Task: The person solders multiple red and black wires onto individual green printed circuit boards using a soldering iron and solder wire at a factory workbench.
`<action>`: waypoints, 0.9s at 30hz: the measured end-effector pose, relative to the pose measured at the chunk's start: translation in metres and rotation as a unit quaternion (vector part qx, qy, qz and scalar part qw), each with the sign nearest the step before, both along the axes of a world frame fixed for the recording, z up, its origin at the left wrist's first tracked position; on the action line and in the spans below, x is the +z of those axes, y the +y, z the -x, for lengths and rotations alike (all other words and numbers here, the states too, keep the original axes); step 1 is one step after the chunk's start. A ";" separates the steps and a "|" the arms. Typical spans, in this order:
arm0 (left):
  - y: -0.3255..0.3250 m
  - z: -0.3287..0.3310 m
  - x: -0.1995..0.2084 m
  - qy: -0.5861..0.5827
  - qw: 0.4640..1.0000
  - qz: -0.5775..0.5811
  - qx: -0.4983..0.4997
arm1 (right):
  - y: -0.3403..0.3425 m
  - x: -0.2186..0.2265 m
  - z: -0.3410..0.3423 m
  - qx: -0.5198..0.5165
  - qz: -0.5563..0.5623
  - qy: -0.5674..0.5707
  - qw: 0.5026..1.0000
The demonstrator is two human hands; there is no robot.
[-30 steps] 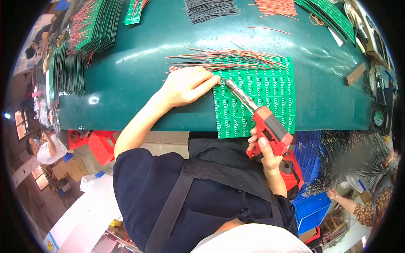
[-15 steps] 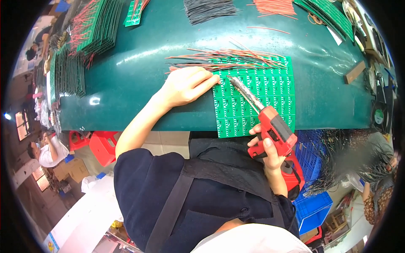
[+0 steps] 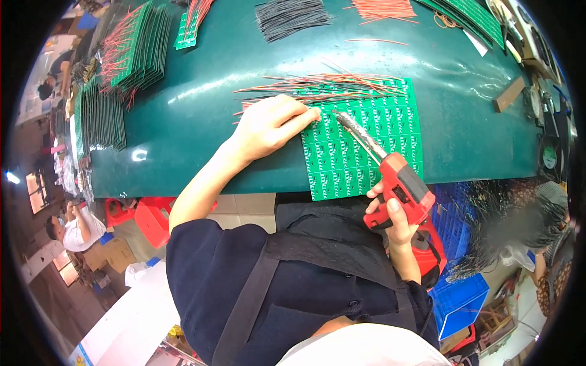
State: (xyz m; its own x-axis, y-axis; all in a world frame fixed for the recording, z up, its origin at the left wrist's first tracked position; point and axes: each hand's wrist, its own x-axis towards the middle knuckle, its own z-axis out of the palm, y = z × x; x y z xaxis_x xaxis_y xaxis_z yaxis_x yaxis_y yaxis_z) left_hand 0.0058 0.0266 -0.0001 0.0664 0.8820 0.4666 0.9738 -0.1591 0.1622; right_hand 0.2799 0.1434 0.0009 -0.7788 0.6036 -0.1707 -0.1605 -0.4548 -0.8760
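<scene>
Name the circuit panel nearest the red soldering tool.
The central panel by the left hand; the others are farther off, at left and far right.

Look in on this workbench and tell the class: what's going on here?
A person grips a red-and-black soldering gun in the right hand, its tip over a green circuit-board panel; whether it touches is unclear. The left hand is at the panel's upper left, fingertips pinched together near the tip; anything between them is too small to tell. Loose red and black wires lie across the panel's top. Further back are separate bundles of black wires and orange-red wires.
</scene>
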 end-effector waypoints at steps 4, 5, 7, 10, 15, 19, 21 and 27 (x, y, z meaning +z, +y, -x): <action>0.006 -0.003 -0.002 0.015 1.000 0.022 -0.010 | -0.004 -0.001 0.000 0.000 0.004 -0.011 1.000; 0.006 -0.002 -0.003 0.025 0.999 0.024 -0.009 | -0.004 0.000 0.000 0.005 0.004 -0.017 1.000; 0.006 -0.003 -0.002 0.026 0.999 0.029 -0.006 | -0.005 0.000 0.001 0.005 0.006 -0.026 1.000; 0.007 -0.003 -0.003 0.027 0.999 0.031 -0.002 | -0.006 -0.002 0.001 0.008 0.010 -0.034 0.999; 0.007 -0.004 -0.002 0.028 0.999 0.037 0.007 | -0.006 -0.002 0.002 0.014 0.002 -0.045 0.999; 0.007 -0.002 -0.005 0.039 0.999 0.028 0.002 | -0.005 -0.003 0.000 0.027 -0.009 -0.044 0.999; 0.007 -0.003 -0.005 0.040 0.999 0.030 0.004 | -0.005 -0.003 0.000 0.032 -0.009 -0.043 0.999; 0.007 -0.004 -0.002 0.042 0.998 0.035 0.009 | -0.001 0.000 0.002 0.007 -0.007 0.013 1.000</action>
